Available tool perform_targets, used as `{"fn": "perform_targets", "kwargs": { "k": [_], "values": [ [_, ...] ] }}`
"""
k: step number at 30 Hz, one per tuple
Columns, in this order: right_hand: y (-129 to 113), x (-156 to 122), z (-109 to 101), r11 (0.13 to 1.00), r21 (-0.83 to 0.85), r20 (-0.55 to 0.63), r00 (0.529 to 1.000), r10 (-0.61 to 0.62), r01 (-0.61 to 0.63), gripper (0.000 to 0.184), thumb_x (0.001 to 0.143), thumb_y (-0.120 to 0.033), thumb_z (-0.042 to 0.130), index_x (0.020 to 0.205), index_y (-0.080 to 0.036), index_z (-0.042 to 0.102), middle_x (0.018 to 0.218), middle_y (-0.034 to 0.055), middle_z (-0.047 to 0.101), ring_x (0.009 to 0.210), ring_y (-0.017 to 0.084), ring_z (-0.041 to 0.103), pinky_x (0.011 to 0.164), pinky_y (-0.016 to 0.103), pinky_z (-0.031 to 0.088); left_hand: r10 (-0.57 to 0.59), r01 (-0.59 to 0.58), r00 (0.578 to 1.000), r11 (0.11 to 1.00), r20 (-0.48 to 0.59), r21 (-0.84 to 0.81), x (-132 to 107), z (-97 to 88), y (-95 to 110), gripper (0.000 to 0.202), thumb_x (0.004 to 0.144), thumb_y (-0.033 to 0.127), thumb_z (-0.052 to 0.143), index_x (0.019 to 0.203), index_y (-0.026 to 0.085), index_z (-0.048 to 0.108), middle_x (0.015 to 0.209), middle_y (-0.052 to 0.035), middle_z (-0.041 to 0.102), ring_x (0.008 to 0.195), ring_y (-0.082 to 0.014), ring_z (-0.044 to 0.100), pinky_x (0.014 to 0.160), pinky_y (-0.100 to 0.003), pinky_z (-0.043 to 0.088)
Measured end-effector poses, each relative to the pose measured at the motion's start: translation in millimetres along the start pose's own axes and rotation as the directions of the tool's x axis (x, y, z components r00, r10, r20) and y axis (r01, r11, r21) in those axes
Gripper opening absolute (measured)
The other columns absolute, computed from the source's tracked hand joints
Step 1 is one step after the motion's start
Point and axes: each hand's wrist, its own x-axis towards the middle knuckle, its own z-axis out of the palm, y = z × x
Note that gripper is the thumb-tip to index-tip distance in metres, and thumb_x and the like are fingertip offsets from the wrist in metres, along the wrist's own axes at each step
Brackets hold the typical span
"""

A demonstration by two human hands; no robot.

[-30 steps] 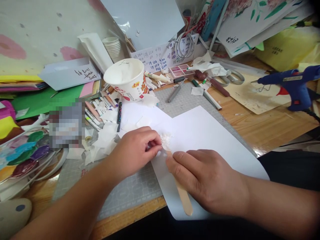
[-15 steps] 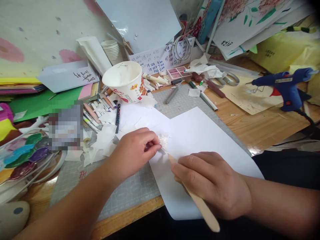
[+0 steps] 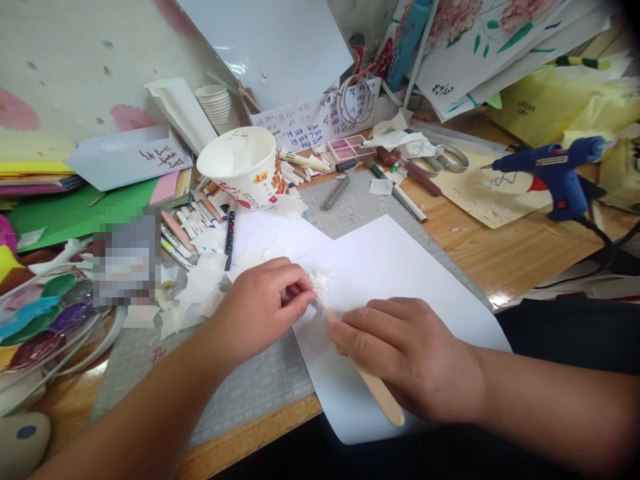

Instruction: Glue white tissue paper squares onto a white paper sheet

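My left hand (image 3: 263,308) is closed in a pinch on a small white crumpled clump (image 3: 320,280) lying on a white sheet of paper (image 3: 400,273). A flat wooden stick (image 3: 380,393) is gripped in my right hand (image 3: 405,353), with its tip touching the clump from below and its back end jutting out toward me. The sheet lies on a grey cutting mat (image 3: 260,380) near the front edge of the wooden desk.
A paper cup (image 3: 243,167) lies tilted behind my hands among pens and torn white scraps. A blue glue gun (image 3: 555,173) stands at the right, with scissors (image 3: 450,159) behind the sheet. Coloured paper and a paint palette (image 3: 40,313) crowd the left.
The wooden stick has swung in my right hand: its back end rose to the right and came back lower. My left hand kept its pinch on the clump. The view shifted slightly.
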Motion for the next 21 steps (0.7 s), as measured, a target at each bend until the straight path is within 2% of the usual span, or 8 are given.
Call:
{"fn": "perform_targets", "kwargs": {
  "k": [2, 5, 8, 11, 14, 18, 19, 21],
  "values": [
    [0, 1, 0, 1.0, -0.003, 0.015, 1.0, -0.008, 0.008, 0.028, 0.09, -0.011, 0.037, 0.094, -0.009, 0.065, 0.076, 0.0063, 0.066, 0.057, 0.015, 0.053, 0.048, 0.03, 0.042, 0.02, -0.02, 0.998, 1.0, -0.057, -0.01, -2, -1.3, 1, 0.005, 0.082, 0.024, 0.057, 0.079, 0.02, 0.058, 0.077, 0.0022, 0.056, 0.063, -0.0105, 0.051, 0.058, -0.024, 0.043],
    [0, 0, 1, 1.0, -0.005, 0.057, 0.998, -0.011, 0.011, 0.029, 0.09, -0.012, 0.037, 0.096, -0.009, 0.065, 0.079, 0.0066, 0.066, 0.059, 0.016, 0.053, 0.051, 0.031, 0.043, 0.145, -0.143, 0.982, 0.989, -0.124, 0.027, -3, -1.5, 4, 0.011, 0.082, 0.022, 0.059, 0.093, 0.02, 0.059, 0.09, -0.0009, 0.055, 0.076, -0.0134, 0.054, 0.069, -0.028, 0.046],
    [-1, -1, 0, 1.0, 0.011, 0.052, 0.999, -0.013, 0.012, 0.028, 0.09, -0.013, 0.039, 0.097, -0.009, 0.065, 0.074, 0.0058, 0.066, 0.057, 0.015, 0.052, 0.05, 0.031, 0.041, 0.244, -0.236, 0.966, 0.968, -0.084, 0.088, -3, 0.8, 5, 0.021, 0.083, 0.019, 0.058, 0.104, 0.023, 0.061, 0.1, -0.0036, 0.052, 0.091, -0.0166, 0.054, 0.079, -0.03, 0.046],
    [2, -3, -5, 0.996, 0.088, -0.038, 0.999, -0.013, 0.017, 0.019, 0.086, -0.014, 0.047, 0.093, -0.01, 0.065, 0.073, 0.0051, 0.066, 0.057, 0.014, 0.053, 0.05, 0.029, 0.042, 0.252, -0.243, 0.965, 0.963, -0.074, 0.117, -2, 3.3, 1, 0.015, 0.085, 0.017, 0.056, 0.096, 0.021, 0.064, 0.097, -0.004, 0.053, 0.088, -0.0166, 0.055, 0.076, -0.03, 0.046],
    [10, -2, -13, 0.965, 0.247, -0.12, 0.985, 0.126, -0.093, 0.017, 0.085, -0.013, 0.051, 0.096, -0.011, 0.063, 0.078, 0.0063, 0.068, 0.064, 0.013, 0.059, 0.058, 0.026, 0.047, 0.246, -0.238, 0.967, 0.965, -0.067, 0.107, -1, 4.0, -2, 0.014, 0.085, 0.014, 0.053, 0.087, 0.02, 0.065, 0.094, -0.0034, 0.055, 0.083, -0.015, 0.055, 0.072, -0.028, 0.045],
    [25, 2, -21, 0.807, 0.47, -0.057, 0.9, 0.431, -0.357, 0.013, 0.085, -0.013, 0.054, 0.091, -0.014, 0.065, 0.077, 0.0041, 0.068, 0.067, 0.01, 0.063, 0.057, 0.02, 0.049, 0.26, -0.253, 0.963, 0.963, -0.066, 0.098, -1, 3.7, -3, 0.016, 0.084, 0.012, 0.051, 0.083, 0.021, 0.064, 0.094, -0.0021, 0.057, 0.08, -0.0134, 0.056, 0.07, -0.026, 0.045],
    [28, 3, -21, 0.777, 0.503, -0.04, 0.888, 0.458, -0.378, 0.012, 0.085, -0.013, 0.055, 0.089, -0.015, 0.066, 0.076, 0.0036, 0.068, 0.066, 0.01, 0.063, 0.056, 0.02, 0.049, 0.261, -0.254, 0.963, 0.963, -0.066, 0.095, -1, 3.4, -3, 0.016, 0.084, 0.012, 0.05, 0.083, 0.021, 0.064, 0.094, -0.0019, 0.057, 0.08, -0.0132, 0.057, 0.07, -0.026, 0.045],
    [31, 4, -19, 0.753, 0.542, 0.011, 0.898, 0.439, -0.374, 0.012, 0.085, -0.013, 0.055, 0.09, -0.014, 0.066, 0.076, 0.0044, 0.068, 0.065, 0.01, 0.063, 0.057, 0.02, 0.05, 0.255, -0.25, 0.965, 0.964, -0.058, 0.087, -1, 2.7, -3, 0.016, 0.084, 0.012, 0.05, 0.083, 0.021, 0.063, 0.095, -0.0018, 0.058, 0.081, -0.0131, 0.057, 0.072, -0.026, 0.045]
  ]
}}
